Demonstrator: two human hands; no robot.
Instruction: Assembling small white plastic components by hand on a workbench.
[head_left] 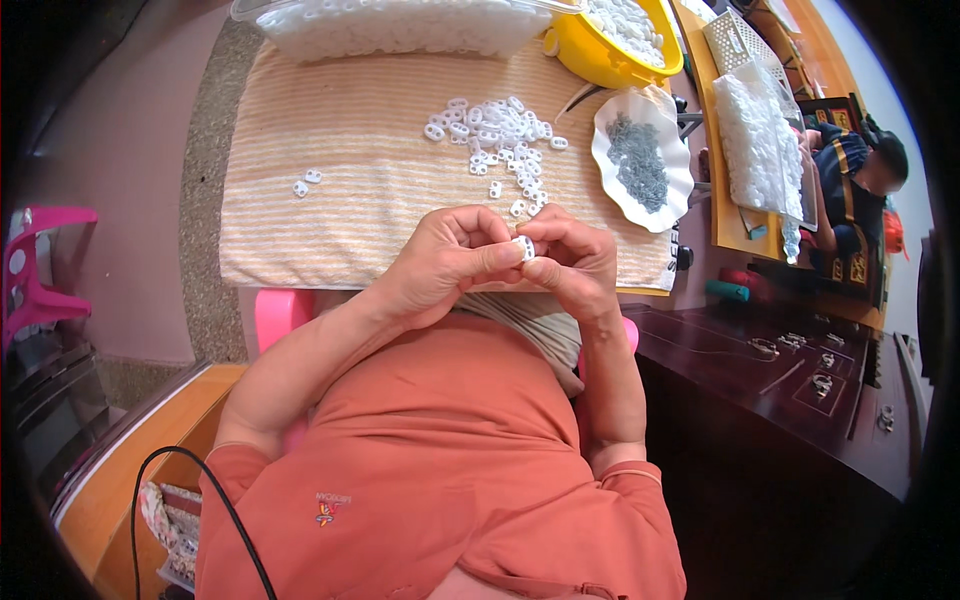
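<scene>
My left hand (440,262) and my right hand (572,260) meet over the near edge of a striped beige towel (330,215). Together their fingertips pinch one small white plastic piece (523,247). A loose heap of several similar white pieces (495,135) lies on the towel just beyond my hands. Two more white pieces (307,182) lie apart at the left of the towel. A white scalloped dish (610,170) with small grey metal parts (640,160) stands right of the heap.
A clear tub (400,25) of white pieces and a yellow bowl (600,60) of white pieces stand at the far edge. A white basket (735,40) and bagged white parts (760,140) lie at the right. Another person (850,170) sits far right. A dark wooden cabinet (780,400) stands right of me, a pink stool (40,270) left.
</scene>
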